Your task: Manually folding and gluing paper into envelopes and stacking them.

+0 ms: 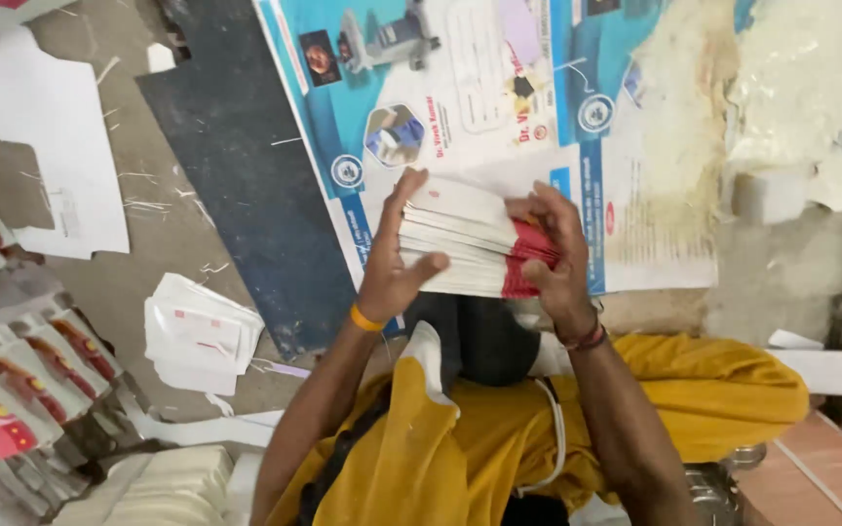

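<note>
Stack of flat white-and-red cartons (470, 248) at frame centre, clasped between left hand (392, 258) and right hand (553, 253) above printed poster (460, 97). Step: squaring stack edges. Next, likely: firm two-handed grip for set-down.

Stack of flat white paper envelopes with red ends (475, 244), center of frame, slightly above middle. Many thin pieces pressed together, fanned a little so layered edges show on the left side. Red band runs along the right end. Stack tilted, upper face white and bare, lifted clear of the printed poster behind it.
</note>
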